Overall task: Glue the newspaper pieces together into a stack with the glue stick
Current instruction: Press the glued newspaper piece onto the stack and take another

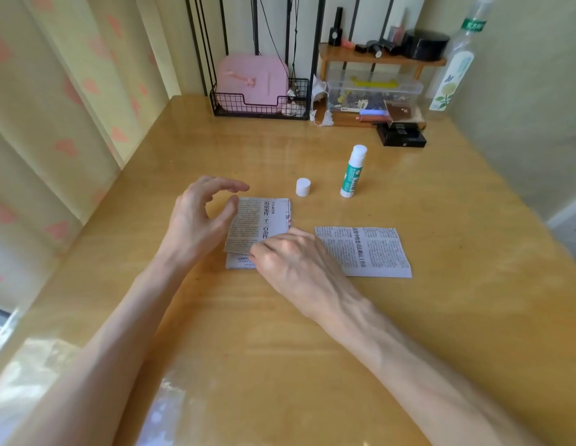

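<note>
A small stack of newspaper pieces lies on the wooden table in front of me. My right hand pinches the near edge of the top piece, which lifts slightly off the stack. Just left of the stack hovers my left hand, fingers loosely curved and holding nothing, thumb close to the paper's left edge. Another newspaper piece lies flat to the right. Behind the papers the glue stick stands upright and uncapped, with its white cap standing to its left.
At the table's back stand a black wire basket with a pink case, a clear plastic box under a small wooden shelf, a black box and a tall clear bottle. A curtain hangs at the left.
</note>
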